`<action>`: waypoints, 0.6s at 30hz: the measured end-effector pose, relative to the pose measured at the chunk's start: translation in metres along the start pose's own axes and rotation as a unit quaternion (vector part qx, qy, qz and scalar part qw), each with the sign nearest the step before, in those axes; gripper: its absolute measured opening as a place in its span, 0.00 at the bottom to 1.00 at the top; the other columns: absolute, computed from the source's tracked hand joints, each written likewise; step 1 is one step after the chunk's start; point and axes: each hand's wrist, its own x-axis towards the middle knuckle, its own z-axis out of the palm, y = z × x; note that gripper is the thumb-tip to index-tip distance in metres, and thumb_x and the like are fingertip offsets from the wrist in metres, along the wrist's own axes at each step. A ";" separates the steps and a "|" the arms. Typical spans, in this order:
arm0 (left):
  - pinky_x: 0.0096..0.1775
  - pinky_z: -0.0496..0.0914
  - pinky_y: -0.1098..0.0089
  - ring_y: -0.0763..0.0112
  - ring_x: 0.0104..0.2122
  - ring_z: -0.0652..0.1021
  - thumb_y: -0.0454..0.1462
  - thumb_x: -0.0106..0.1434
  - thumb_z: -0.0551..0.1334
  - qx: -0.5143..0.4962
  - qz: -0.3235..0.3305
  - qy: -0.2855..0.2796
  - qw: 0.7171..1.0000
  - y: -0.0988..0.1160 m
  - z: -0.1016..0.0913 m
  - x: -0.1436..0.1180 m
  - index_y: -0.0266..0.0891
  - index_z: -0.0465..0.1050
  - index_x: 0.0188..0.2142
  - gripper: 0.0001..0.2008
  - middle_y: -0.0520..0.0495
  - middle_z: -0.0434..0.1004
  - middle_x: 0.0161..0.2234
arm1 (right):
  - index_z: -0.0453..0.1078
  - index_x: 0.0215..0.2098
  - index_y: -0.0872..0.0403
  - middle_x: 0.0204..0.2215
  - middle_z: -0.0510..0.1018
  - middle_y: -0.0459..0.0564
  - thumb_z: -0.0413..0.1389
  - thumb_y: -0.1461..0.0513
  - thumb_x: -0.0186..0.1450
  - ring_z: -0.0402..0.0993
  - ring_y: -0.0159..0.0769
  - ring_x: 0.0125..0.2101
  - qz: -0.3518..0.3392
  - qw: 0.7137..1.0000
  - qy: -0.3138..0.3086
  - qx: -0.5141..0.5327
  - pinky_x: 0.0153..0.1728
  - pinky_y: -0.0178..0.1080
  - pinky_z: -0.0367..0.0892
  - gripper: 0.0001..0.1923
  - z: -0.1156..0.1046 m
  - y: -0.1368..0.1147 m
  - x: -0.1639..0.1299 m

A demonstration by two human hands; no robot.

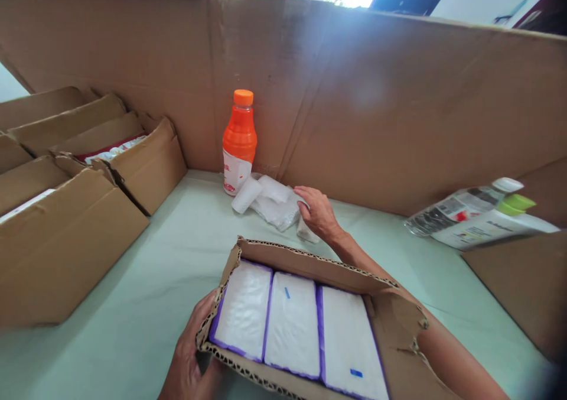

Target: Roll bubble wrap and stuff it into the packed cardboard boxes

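Head: our left grip (191, 341) clamped the carton (319, 268); beyond it, our right grip (318, 211), closure unclear, touched plastic (279, 208); bottle label (235, 172) unreadable.

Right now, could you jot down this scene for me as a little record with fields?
left hand: holds the open cardboard box by its left end
right hand: at the plastic wrapping; grip unclear
in the box: three white packs with purple edges, side by side
beside the wrapping: orange bottle, upright
far left: more cardboard boxes
far right: clear bottle and white container, both tilted
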 end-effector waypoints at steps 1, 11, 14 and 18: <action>0.61 0.68 0.48 0.44 0.64 0.67 0.52 0.65 0.60 -0.007 0.009 -0.002 1.000 0.001 -0.001 0.000 0.43 0.57 0.69 0.37 0.39 0.63 0.67 | 0.69 0.60 0.58 0.58 0.74 0.59 0.48 0.66 0.69 0.67 0.47 0.59 0.012 1.000 0.019 0.015 0.58 0.53 0.64 0.22 -0.003 0.003 -0.004; 0.60 0.69 0.50 0.44 0.62 0.70 0.48 0.64 0.63 -0.072 0.006 0.035 0.997 0.016 -0.001 0.005 0.39 0.63 0.66 0.34 0.34 0.69 0.63 | 0.79 0.46 0.56 0.65 0.65 0.59 0.51 0.72 0.63 0.59 0.55 0.64 -0.037 0.993 -0.093 -0.066 0.53 0.55 0.65 0.18 -0.009 -0.007 -0.017; 0.60 0.69 0.51 0.43 0.61 0.71 0.51 0.63 0.63 -0.068 0.001 0.038 0.997 0.020 0.000 0.006 0.39 0.65 0.65 0.34 0.35 0.70 0.62 | 0.79 0.43 0.56 0.66 0.65 0.58 0.51 0.74 0.62 0.56 0.52 0.66 -0.047 0.993 -0.105 -0.039 0.55 0.52 0.63 0.18 0.001 -0.008 -0.007; 0.61 0.68 0.51 0.44 0.62 0.69 0.54 0.65 0.60 -0.058 0.000 0.046 0.997 0.021 0.000 0.006 0.41 0.64 0.66 0.34 0.37 0.66 0.65 | 0.75 0.52 0.56 0.62 0.70 0.57 0.51 0.73 0.62 0.62 0.49 0.63 -0.018 0.998 -0.057 0.027 0.56 0.52 0.64 0.22 0.015 -0.004 0.008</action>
